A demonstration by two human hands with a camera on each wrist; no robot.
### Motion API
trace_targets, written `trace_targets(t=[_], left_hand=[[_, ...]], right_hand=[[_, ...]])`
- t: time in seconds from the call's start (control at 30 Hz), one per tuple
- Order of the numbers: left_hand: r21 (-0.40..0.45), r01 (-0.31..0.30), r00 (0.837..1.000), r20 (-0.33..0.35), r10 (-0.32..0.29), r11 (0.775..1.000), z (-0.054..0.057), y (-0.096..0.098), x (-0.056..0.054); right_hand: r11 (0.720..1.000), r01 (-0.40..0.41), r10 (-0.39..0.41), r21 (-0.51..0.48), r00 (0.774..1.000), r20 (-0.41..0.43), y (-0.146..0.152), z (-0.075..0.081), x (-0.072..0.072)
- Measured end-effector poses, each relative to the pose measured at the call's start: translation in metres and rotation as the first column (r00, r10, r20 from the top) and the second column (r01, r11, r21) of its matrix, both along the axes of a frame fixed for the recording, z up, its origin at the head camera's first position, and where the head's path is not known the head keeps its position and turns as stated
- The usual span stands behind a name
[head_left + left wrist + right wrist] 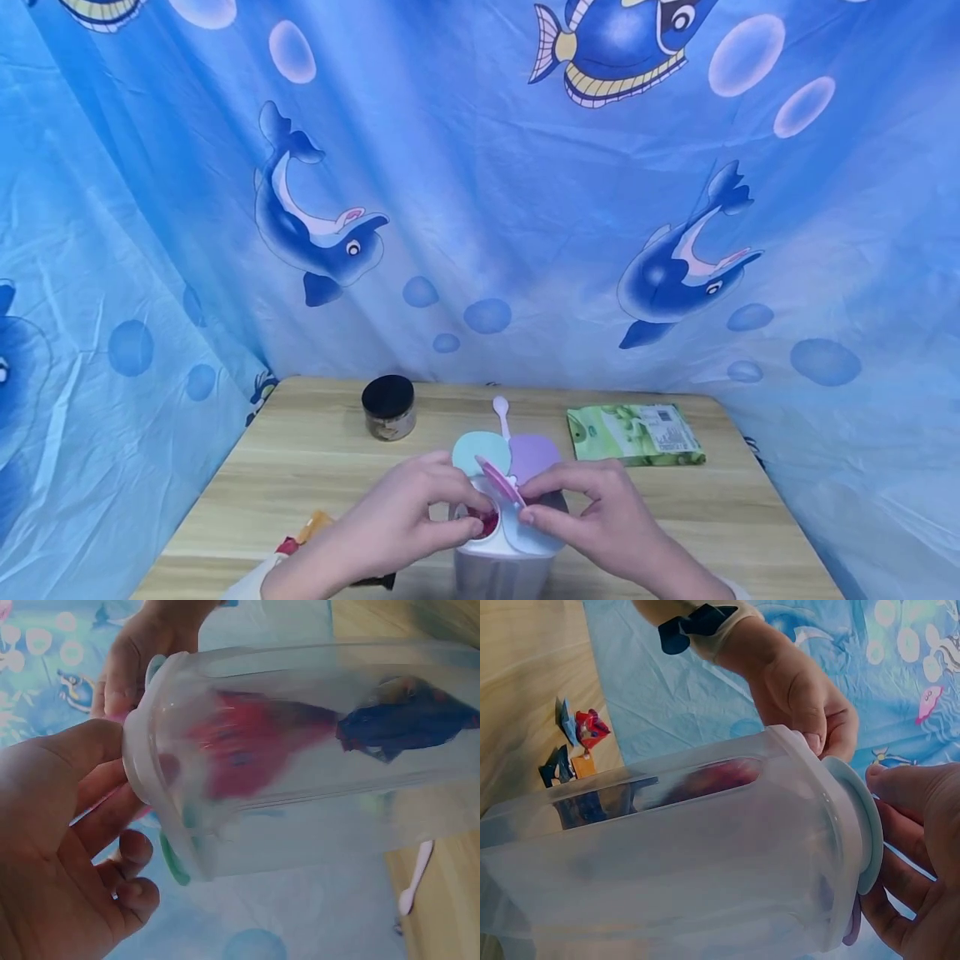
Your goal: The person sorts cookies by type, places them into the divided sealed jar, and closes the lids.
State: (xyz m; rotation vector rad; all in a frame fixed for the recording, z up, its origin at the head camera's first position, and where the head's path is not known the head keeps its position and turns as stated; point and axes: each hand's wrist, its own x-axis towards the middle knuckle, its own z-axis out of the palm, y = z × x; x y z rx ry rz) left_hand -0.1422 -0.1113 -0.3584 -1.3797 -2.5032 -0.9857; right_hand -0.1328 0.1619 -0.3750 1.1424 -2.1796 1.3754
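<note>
A clear plastic storage container (498, 575) with inner compartments stands upright in front of me. Its white lid has several coloured flaps: the green flap (476, 454) and purple flap (534, 458) show behind. My left hand (401, 521) has its fingertips in the opening at the lid's left, right above a red packet (255, 746). That packet is blurred inside the container, with a dark blue packet (405, 720) below it. Thumb and forefinger of my right hand (600, 512) pinch the raised pink flap (501, 482). Its other fingers lie along the light blue flap (866, 825).
A black-lidded jar (389, 408) stands at the back left of the wooden table (300, 450). Behind the container lies a pale purple spoon (501, 410). A green snack bag (637, 435) lies at the back right. Several small packets (591, 729) lie left, partly behind my left forearm.
</note>
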Motion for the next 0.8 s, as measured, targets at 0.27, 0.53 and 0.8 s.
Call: trace_targets(t=[0.27,0.53,0.8], left_hand=[[0.142,-0.027,0.998,0.052,0.020,0.990,-0.007,-0.024,0.004],[0.075,-0.275,0.932,0.265,0.247,0.959,-0.018,-0.079,0.004],[-0.074,-0.377,0.829,0.418,0.372,0.923,-0.046,-0.143,-0.004]], right_hand=[[1.000,0.002,-0.002,0.005,1.000,-0.008,0.000,0.002,0.000],[1.000,-0.010,0.009,-0.011,0.998,-0.056,-0.001,0.005,-0.001],[1.000,-0.011,0.013,0.015,0.997,-0.076,-0.001,0.009,0.001]])
